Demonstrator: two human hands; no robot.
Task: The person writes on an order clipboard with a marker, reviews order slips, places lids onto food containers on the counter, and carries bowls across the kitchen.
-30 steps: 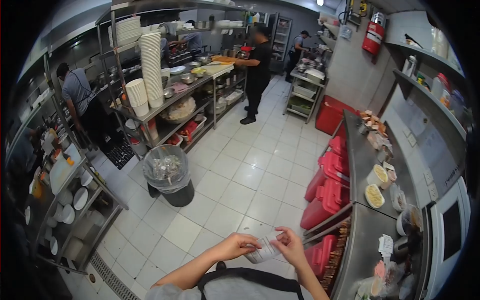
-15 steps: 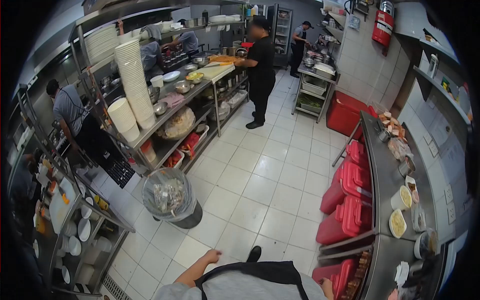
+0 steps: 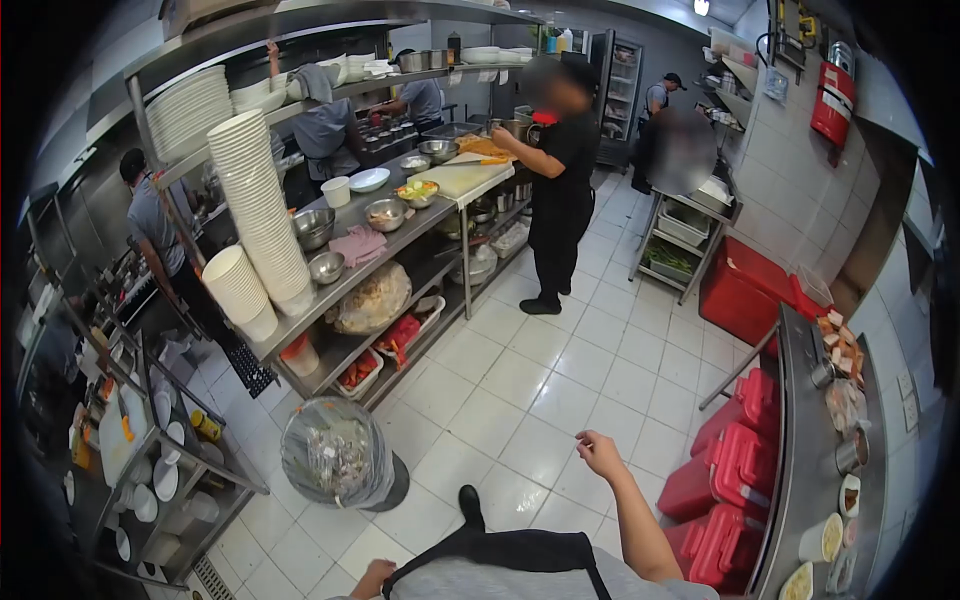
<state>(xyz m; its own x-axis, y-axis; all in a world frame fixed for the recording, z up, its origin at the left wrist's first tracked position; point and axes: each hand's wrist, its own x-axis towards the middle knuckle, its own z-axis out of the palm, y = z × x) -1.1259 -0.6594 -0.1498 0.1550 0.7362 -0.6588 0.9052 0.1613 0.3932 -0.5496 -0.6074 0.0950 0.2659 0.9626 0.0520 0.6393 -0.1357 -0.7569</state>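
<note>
My right hand (image 3: 600,454) is stretched forward over the tiled floor, with its fingers loosely bent and partly apart. Nothing shows in it. The red lidded bins (image 3: 738,465) under the right counter are the things nearest to it. My left hand (image 3: 376,577) hangs low beside my black apron (image 3: 520,550), its fingers curled in with nothing visible in them. Ahead of that hand, on the floor, stands a trash bin (image 3: 340,455) lined with a clear bag and holding crumpled waste. Neither hand touches any of these things.
A steel shelf table (image 3: 345,262) at left carries stacked white cups (image 3: 258,205), plates and metal bowls. A person in black (image 3: 562,190) stands at its far end. The right counter (image 3: 808,400) holds food containers. A red cooler (image 3: 742,285) sits by the wall.
My right hand has swung forward into plain view, and my left hand has dropped back. The view has moved forward and turned. The person in black has raised their hands.
</note>
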